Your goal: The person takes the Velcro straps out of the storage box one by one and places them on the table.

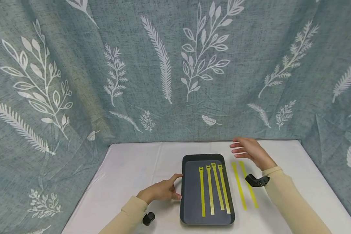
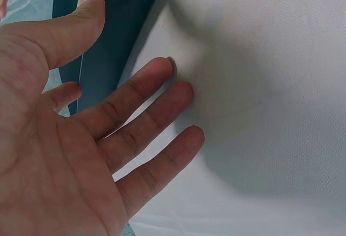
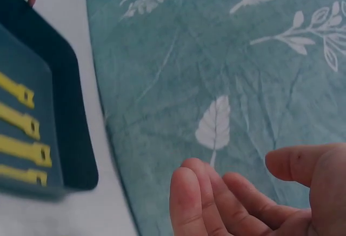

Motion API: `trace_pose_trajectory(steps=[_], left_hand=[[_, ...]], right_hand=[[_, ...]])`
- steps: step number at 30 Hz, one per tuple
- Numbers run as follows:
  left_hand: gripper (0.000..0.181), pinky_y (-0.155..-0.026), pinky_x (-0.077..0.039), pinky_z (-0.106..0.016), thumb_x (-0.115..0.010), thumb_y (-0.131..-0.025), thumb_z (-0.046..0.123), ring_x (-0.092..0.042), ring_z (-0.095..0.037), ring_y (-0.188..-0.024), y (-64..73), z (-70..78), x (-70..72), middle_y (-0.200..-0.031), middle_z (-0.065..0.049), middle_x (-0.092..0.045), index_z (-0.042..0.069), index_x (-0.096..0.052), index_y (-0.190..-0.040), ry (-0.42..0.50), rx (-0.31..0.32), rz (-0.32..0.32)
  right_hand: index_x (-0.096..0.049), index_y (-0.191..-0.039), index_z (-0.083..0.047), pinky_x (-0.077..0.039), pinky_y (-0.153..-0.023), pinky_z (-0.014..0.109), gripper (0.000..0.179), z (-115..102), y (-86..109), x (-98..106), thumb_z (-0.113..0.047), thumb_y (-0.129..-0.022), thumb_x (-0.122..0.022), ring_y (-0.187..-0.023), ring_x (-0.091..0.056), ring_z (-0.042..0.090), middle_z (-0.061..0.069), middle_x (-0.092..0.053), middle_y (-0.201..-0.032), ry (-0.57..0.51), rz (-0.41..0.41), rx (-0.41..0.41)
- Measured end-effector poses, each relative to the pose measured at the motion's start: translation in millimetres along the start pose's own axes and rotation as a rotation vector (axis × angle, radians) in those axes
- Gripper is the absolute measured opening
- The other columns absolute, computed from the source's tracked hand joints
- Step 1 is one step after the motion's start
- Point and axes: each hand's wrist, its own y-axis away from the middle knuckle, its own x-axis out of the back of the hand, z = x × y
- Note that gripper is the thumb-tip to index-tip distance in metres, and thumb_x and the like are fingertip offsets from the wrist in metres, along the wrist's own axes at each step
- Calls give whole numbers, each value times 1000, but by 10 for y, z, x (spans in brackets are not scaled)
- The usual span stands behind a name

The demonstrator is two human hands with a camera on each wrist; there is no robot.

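A dark grey rectangular tray (image 1: 191, 188) lies on the white table, with several yellow hook-and-loop cable ties (image 1: 202, 195) side by side in it. My left hand (image 1: 162, 190) is at the tray's left side, thumb and forefinger spread against the rim; the left wrist view shows its other fingers extended and apart. Two more yellow cable ties (image 1: 239, 185) lie on the table just right of the tray. Above their far ends hovers my right hand (image 1: 251, 151), fingers loosely extended. In the right wrist view, nothing lies between that hand's thumb and fingers (image 3: 186, 198).
White cloth covers the table (image 1: 137, 165). Behind it and on both sides hangs a blue-green curtain (image 1: 163, 123) with white leaf prints. Each wrist wears a black camera band (image 1: 257, 180).
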Motion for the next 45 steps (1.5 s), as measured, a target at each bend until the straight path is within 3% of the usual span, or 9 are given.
trace_pose_trajectory(steps=[6,9,20,27,35,45], left_hand=[[84,-81,-48,-40,-79,-90,30,-60,-15,-80,-4,-7,5,-89,0,-66,24,-29,-158,-6,8,-3],[83,-81,-48,-40,-78,-90,31,-60,-15,-80,-3,3,15,-90,0,-66,25,-29,-158,-6,16,-6],[82,-79,-49,-40,-78,-91,29,-60,-16,-80,24,32,32,-90,-1,-68,24,-30,-157,-8,-7,-1],[83,-80,-49,-40,-78,-91,30,-61,-15,-81,20,25,24,-91,-1,-68,23,-30,-158,-4,-11,-8],[83,-81,-49,-41,-78,-91,30,-61,-15,-81,36,38,26,-92,-1,-68,23,-30,-158,-13,-5,-9],[83,-83,-50,-42,-77,-91,30,-61,-15,-82,53,38,19,-92,0,-69,22,-29,-158,-16,-3,-13]], right_hand=[[-44,-147,2,-58,-90,34,57,-90,-91,-196,-40,-108,-45,-99,-71,12,19,-63,-133,-22,-38,14],[-44,-146,2,-58,-90,35,55,-92,-128,-291,-38,-108,-45,-104,-71,19,23,-61,-136,-38,-66,12],[-43,-148,2,-57,-92,40,55,48,-189,-591,-35,-107,-48,-102,-71,20,24,-58,-139,-34,-152,-63],[-41,-150,5,-59,-89,38,56,182,-164,-760,-32,-108,-46,-114,-68,34,27,-57,-139,-37,-200,-65],[-41,-149,7,-60,-84,37,56,342,-137,-944,-31,-108,-47,-99,-73,24,28,-60,-135,-30,-235,-101],[-55,-138,9,-61,-76,38,50,499,-94,-1180,-28,-104,-51,-92,-75,27,25,-69,-121,5,-244,-161]])
